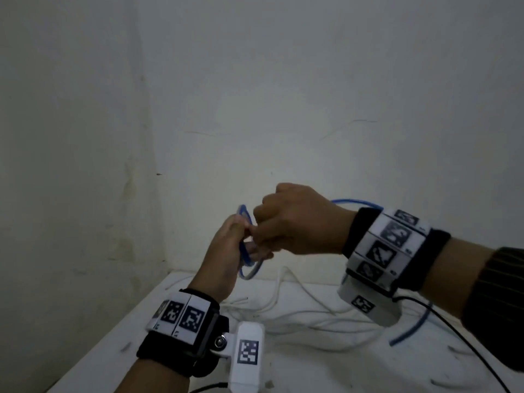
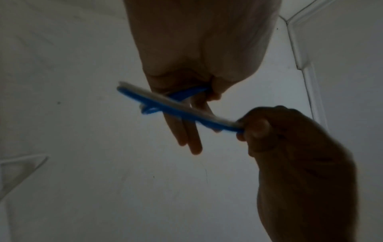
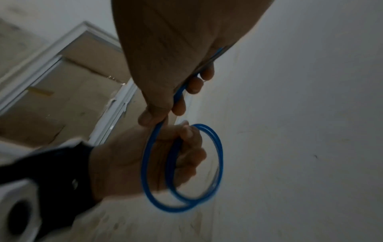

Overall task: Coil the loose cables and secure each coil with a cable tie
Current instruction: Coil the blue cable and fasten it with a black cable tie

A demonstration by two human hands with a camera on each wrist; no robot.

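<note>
A blue cable is partly wound into a small coil [image 1: 246, 258] above the table's back corner. My left hand [image 1: 241, 236] holds the coil, its fingers curled through the loops [image 3: 217, 147]. In the left wrist view the coil [image 2: 157, 102] shows edge-on, with two of my left fingers [image 2: 186, 131] pointing straight past it. My right hand [image 1: 263, 231] is closed in a fist just right of the coil and pinches the cable's free run [image 3: 157, 124]. That run arcs behind my right wrist [image 1: 357, 202] and hangs down to the table [image 1: 412, 326]. No cable tie is in view.
Several loose white cables [image 1: 286, 304] lie tangled on the white table [image 1: 119, 338] below my hands. A thin black lead [image 1: 453, 336] trails from the right wrist camera. Walls stand close at the back and on the left.
</note>
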